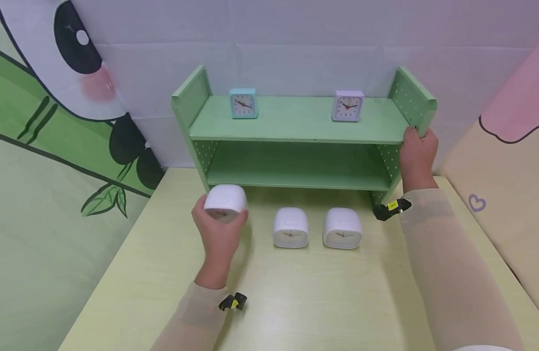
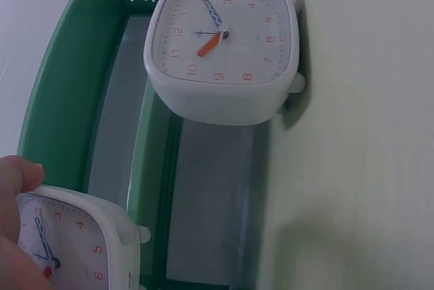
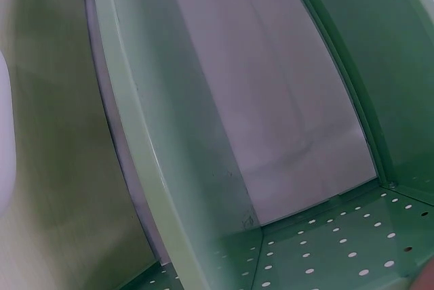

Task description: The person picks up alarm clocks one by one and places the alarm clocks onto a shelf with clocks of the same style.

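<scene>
My left hand (image 1: pixel 219 236) grips a white alarm clock (image 1: pixel 226 196) from below and the sides, raised over the table by the shelf's lower left corner. In the left wrist view, thumb or fingertip lies on the edge of that clock's face. With curled fingers my right hand (image 1: pixel 418 158) holds the right side panel of the green two-tier shelf (image 1: pixel 296 165), just below the upper board. Two similar white alarm clocks, one on the left (image 1: pixel 291 228) and one on the right (image 1: pixel 342 229), stand on the table before the shelf, dials toward me.
On the upper board sit a small teal clock (image 1: pixel 243 103) at left and a small purple clock (image 1: pixel 347 106) at right. The pale wooden table (image 1: pixel 304 302) runs up to a cloth backdrop (image 1: pixel 296 44). Perforated side panels (image 3: pixel 339 249) bound the shelf.
</scene>
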A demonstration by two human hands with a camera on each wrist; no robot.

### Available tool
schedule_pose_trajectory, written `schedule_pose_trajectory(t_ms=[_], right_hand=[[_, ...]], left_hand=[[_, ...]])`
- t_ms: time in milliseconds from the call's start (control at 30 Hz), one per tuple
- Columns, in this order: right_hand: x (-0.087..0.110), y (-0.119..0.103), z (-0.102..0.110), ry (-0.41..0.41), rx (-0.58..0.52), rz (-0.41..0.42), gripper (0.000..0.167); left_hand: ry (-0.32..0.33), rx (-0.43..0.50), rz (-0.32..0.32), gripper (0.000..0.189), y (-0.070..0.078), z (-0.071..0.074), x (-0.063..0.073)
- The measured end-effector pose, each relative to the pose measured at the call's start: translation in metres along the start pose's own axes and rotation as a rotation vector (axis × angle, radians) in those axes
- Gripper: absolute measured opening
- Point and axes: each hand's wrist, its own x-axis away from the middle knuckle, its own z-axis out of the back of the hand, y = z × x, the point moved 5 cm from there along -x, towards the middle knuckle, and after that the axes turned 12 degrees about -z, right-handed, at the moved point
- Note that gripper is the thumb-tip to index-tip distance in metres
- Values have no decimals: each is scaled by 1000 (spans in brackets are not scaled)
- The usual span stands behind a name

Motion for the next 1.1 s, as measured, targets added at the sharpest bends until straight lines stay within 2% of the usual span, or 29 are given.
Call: schedule_pose_trajectory(t_ms=[367, 700, 867, 1100], right_hand=[[-2, 3, 0, -6, 17, -9, 44], [-1, 0, -1, -4, 3, 1, 43], [0, -1, -1, 0, -6, 2, 42], [2, -1, -1, -2, 15, -9, 45]], left_hand=[[-35, 57, -31, 97, 14, -7, -19], [-36, 27, -76, 100, 29, -13, -38], [-47, 28, -87, 100, 37, -18, -46], [-59, -16, -93, 102, 46, -26, -59]])
